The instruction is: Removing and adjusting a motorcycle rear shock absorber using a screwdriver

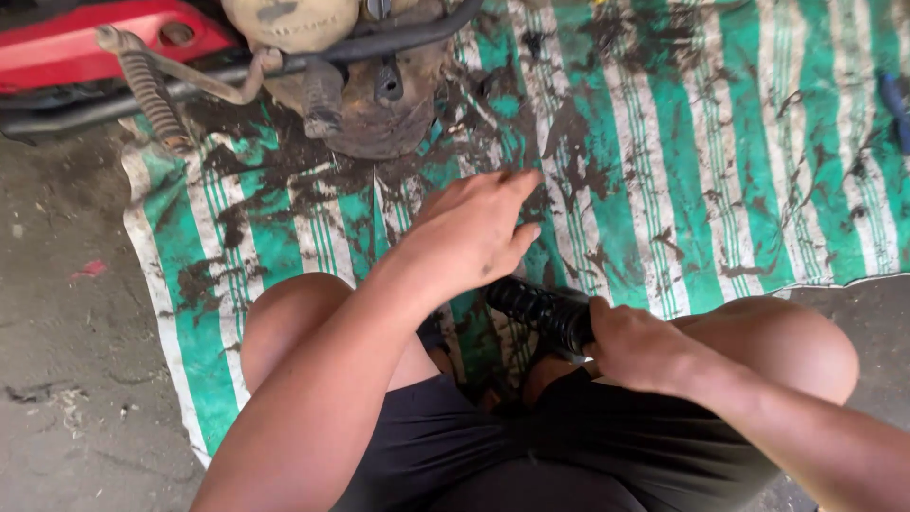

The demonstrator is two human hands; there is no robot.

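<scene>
Black ribbed rubber boot (540,311) is sitting gripped in the right hand (637,349); left hand (469,232) is hovering open-fingered, and grease may be loosening that one-handed hold

The woven ground sheet (664,180) is green with white stripes, blotched with black grease. A ribbed rubber tube (542,309) is black, as are the person's shorts (531,446). The motorcycle body panel (90,43) is red, and the concrete floor (71,360) is grey.
</scene>
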